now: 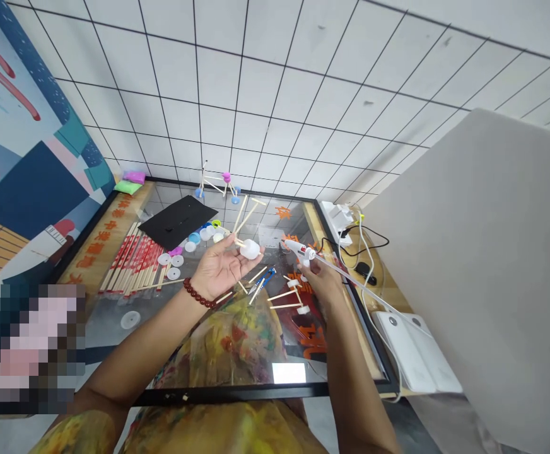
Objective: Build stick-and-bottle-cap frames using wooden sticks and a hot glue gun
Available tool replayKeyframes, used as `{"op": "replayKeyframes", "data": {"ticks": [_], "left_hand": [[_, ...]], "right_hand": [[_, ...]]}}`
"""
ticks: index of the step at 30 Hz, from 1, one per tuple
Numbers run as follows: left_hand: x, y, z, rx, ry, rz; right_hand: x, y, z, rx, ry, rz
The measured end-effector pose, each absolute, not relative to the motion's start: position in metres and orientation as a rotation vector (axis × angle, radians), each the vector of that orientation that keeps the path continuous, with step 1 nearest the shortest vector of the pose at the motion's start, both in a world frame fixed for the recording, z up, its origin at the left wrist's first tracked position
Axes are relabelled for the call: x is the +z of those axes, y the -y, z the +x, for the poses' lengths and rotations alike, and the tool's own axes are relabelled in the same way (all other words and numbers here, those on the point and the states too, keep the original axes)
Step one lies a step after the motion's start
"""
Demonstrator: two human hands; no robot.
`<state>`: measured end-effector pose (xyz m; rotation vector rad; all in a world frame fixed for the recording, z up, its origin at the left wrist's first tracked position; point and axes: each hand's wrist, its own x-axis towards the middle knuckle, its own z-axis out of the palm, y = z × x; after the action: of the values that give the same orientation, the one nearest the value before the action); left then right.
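Observation:
My left hand [219, 268], palm up with a beaded bracelet at the wrist, holds a small stick piece with a white round cap [250, 249] between thumb and fingers. Wooden sticks [239, 222] rise just behind it, and I cannot tell whether they are joined to it. My right hand [321, 280] grips a white glue gun [298, 248], its nozzle pointing left toward the cap but apart from it. A long clear glue stick [357, 284] sticks out of its back. Between my hands lie blue-handled snips [266, 277] and a stick frame with white wheels [289, 296].
Chopsticks in red wrappers [137, 261], a black sheet [178, 221] and loose plastic discs [173, 273] lie left on the glass tabletop. A stick model with blue wheels [218, 184] stands by the tiled wall. Cables [369, 252] and a white device [405, 353] are at right.

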<state>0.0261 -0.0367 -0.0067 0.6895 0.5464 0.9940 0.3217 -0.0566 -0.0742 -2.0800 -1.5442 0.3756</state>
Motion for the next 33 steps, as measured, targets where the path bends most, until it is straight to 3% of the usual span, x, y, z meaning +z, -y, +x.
{"op": "replayKeyframes", "data": {"ticks": [7,15,23,33], "left_hand": [[-0.003,0.035,0.023,0.953,-0.554,0.621],[-0.003,0.037,0.032,0.962,-0.633,0.342],[0.015,0.046,0.039,0.866,-0.630,-0.123],[0.013,0.049,0.043,0.878,-0.636,-0.124]], "right_hand": [[-0.080,0.052,0.309,0.343,1.536,-2.143],[-0.052,0.066,0.291,0.544,1.174,-1.530],[-0.006,0.070,0.263,0.729,1.154,-1.379],[-0.012,0.066,0.241,0.554,1.411,-1.333]]}}
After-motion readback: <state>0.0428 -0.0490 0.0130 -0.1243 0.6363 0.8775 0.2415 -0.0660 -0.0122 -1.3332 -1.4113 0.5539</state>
